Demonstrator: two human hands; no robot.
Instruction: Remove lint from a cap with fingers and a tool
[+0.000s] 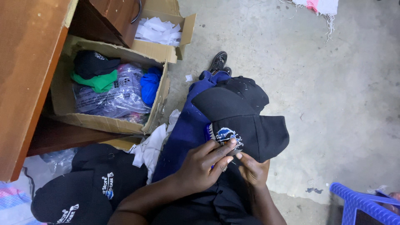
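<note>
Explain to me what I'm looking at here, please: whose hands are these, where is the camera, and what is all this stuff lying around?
There is no machine here. A person wears a camera on the head, so the single picture looks down at their own lap and the concrete floor. The left hand and the right hand both hold a black cap resting on the knee, fingers at its embroidered front patch. To the left lie more black caps, a cardboard box holding bagged clothing in green, blue and black, and a smaller box of white scraps. A wooden desk stands at far left, and a blue plastic stool shows bottom right.
</note>
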